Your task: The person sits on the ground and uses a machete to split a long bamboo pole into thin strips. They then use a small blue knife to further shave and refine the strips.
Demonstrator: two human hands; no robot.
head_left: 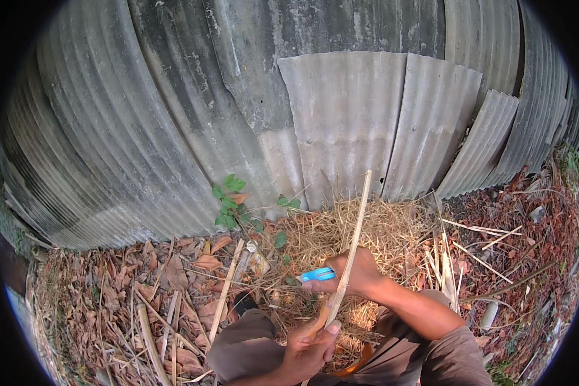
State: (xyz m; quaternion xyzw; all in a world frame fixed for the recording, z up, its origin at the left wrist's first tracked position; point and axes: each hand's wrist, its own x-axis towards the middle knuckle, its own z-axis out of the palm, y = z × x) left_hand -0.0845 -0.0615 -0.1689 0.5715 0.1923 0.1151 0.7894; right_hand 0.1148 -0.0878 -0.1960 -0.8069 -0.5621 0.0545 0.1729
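Note:
A long pale strip of split wood or bamboo (357, 226) slants up and away from me, its lower end pinched between the thumb and fingers of my left hand (307, 350). My right hand (361, 273) is closed round a blue utility knife (318, 275), whose tip points left. The strip crosses in front of the right hand, so part of that grip is hidden. Whether the blade touches the strip cannot be made out. Both hands are above my bent legs (248, 350) in brown trousers.
A wall of grey corrugated sheets (344, 122) rises ahead. Dry straw (392, 228) lies at its foot, with a small green plant (228, 204). Brown leaves (207, 262) and loose strips (225, 293) litter the left. More split pieces (447, 273) and a pale cylinder (489, 315) lie right.

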